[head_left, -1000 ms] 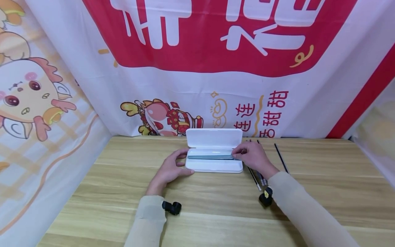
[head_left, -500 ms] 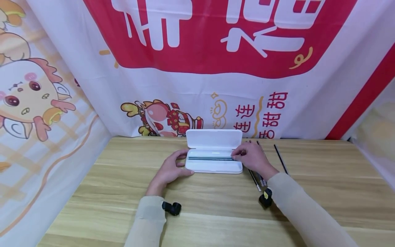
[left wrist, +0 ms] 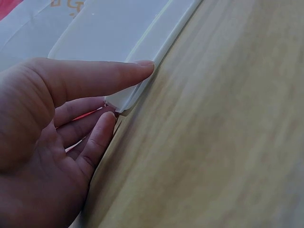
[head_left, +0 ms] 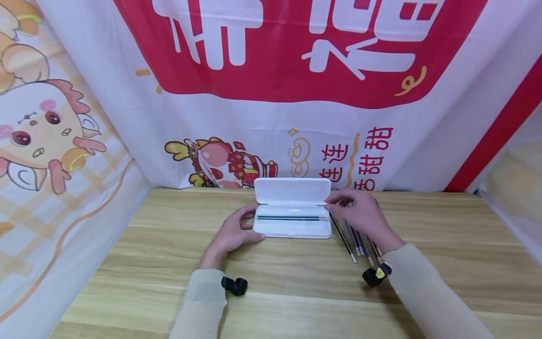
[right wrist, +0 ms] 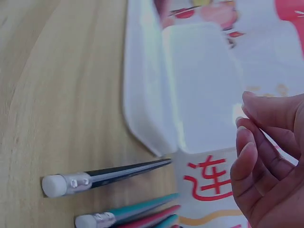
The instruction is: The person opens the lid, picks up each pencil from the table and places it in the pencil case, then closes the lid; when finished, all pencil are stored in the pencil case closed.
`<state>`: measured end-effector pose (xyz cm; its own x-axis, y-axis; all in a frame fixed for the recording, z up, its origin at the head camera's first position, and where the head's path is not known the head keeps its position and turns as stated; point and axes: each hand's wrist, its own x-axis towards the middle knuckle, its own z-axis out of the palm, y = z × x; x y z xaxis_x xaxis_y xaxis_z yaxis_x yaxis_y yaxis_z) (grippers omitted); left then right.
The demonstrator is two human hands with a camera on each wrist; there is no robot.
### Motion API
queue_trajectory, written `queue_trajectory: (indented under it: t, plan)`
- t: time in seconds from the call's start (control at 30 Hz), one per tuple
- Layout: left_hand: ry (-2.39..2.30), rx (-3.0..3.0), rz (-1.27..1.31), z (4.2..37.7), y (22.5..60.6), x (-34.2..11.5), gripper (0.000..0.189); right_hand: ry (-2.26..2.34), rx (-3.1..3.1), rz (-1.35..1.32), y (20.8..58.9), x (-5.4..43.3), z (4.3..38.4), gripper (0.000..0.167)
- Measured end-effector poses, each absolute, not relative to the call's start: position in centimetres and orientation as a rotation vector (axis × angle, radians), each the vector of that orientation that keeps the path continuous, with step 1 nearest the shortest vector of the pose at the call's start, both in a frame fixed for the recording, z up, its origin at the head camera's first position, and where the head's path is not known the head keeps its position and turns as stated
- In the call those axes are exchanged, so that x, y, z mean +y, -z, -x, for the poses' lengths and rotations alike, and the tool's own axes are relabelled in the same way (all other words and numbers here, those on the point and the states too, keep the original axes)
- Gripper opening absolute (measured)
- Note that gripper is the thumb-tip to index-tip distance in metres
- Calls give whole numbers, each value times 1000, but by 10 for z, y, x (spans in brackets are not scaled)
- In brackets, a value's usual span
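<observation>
A white pencil case stands on the table with its lid raised. Two dark green pencils lie lengthwise inside it. My left hand holds the case's left end, thumb along the front edge and fingers around the end. Just off the case's right end is my right hand; in the right wrist view its thumb and fingers are bent toward each other with nothing between them. Several pencils with white erasers lie under and beside it, among them a black pencil and a teal pencil.
The wooden table meets a white and red printed cloth close behind the case. Another printed cloth hangs along the left side. Small black cameras are strapped to both wrists.
My right hand has let go of the pencil in the case and moved to the right, over the loose pencils. The two pencils now lie in the case. My left hand has stayed put.
</observation>
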<state>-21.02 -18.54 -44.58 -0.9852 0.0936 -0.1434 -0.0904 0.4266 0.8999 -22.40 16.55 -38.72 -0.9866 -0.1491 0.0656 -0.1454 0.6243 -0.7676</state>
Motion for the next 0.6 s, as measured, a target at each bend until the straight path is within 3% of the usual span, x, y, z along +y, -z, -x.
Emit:
queue_trajectory:
  t: [0.2,0.6]
  plan:
    - [-1568,2517,-2,211,444,-186,85,1381,2799,188,383,180,208,30]
    - [-1529,2519,-1,211,437,-186,84,1393,2797,39,391,211,181,33]
